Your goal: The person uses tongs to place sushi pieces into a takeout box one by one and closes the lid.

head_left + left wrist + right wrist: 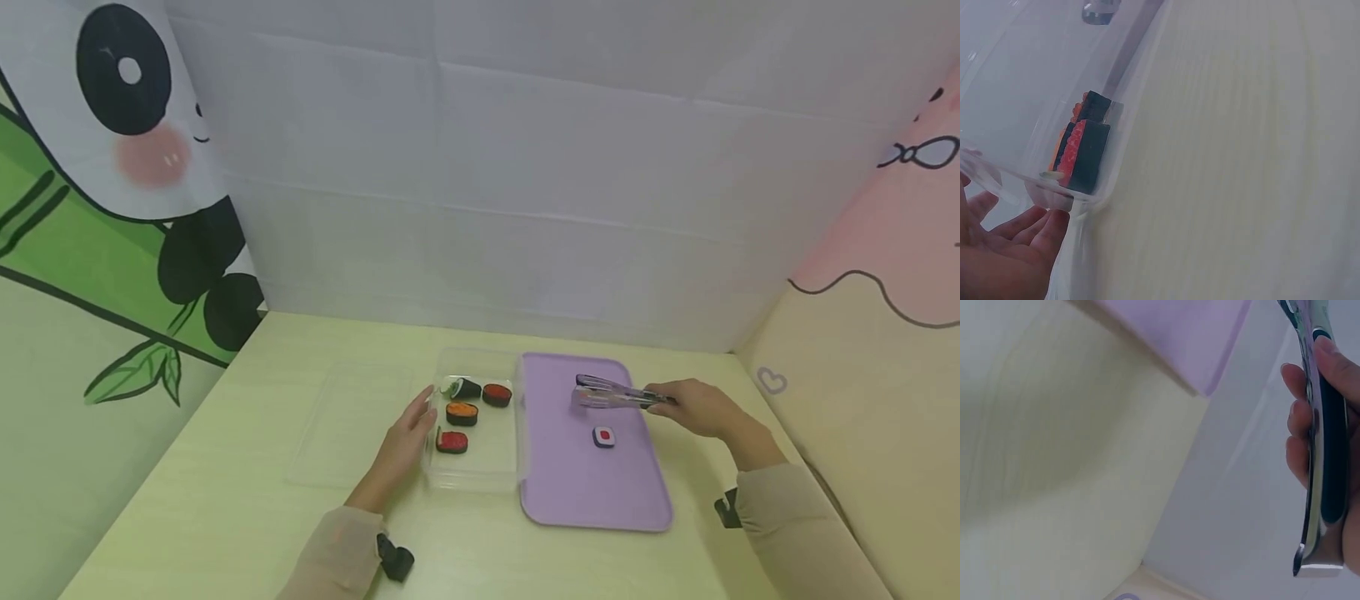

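Observation:
My left hand (405, 437) rests at the left side of a clear plastic container (476, 481), its fingertips touching the outer wall in the left wrist view. In the container lie a dark cone-shaped sushi roll (465, 388), a red-topped sushi (497, 395), an orange-topped sushi (462, 414) and another red-topped sushi (452, 442). My right hand (697, 406) grips metal tongs (611, 397) with dark handle grips (1333, 456). The tongs' tips hover over a purple tray (592, 492); whether they hold something cannot be told. A white-rimmed sushi roll with a red centre (603, 437) lies on the tray.
A clear flat lid (348, 425) lies on the pale table (225, 517), left of the container. The tray stands directly against the container's right side. A white sheet (525, 167) hangs behind the table, with printed panels at left and right.

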The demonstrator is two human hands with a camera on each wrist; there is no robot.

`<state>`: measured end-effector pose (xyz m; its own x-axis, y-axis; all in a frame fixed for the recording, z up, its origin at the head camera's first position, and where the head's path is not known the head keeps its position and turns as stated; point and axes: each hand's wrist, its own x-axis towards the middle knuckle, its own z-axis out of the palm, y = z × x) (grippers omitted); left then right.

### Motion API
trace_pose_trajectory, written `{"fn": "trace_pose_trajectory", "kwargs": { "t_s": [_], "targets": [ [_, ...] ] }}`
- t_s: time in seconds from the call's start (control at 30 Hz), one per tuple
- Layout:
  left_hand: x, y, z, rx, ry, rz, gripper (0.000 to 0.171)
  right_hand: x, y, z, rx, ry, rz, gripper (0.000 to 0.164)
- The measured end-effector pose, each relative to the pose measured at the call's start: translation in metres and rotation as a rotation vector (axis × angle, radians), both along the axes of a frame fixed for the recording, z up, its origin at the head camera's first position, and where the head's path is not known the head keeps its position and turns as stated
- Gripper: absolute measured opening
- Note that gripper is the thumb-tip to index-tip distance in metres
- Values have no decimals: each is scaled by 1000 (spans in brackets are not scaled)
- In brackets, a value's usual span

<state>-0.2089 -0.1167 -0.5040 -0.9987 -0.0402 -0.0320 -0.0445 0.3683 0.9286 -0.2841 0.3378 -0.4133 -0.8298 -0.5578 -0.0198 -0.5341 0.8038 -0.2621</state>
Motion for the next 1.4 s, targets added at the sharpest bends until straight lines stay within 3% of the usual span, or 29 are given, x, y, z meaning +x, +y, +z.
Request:
{"fn": "trace_pose_trajectory", "kwargs": {
  "t_s": [0.3,0.47,0.73,1.07,1.4],
  "targets": [
    [1,0,3,6,-15,9,53,12,-61,31,-42,44,36,42],
    [1,1,3,13,-14,9,53,11,-93,31,-19,47,84,37],
    [-1,0,0,8,-4,7,51,5,-130,24,69,123,240,17],
    [-2,-2,0,7,12,2,51,6,-136,28,106,126,224,17],
    [-1,-1,-1,13,13,-1,54,13,-111,40,84,60,98,22]
  ]
}}
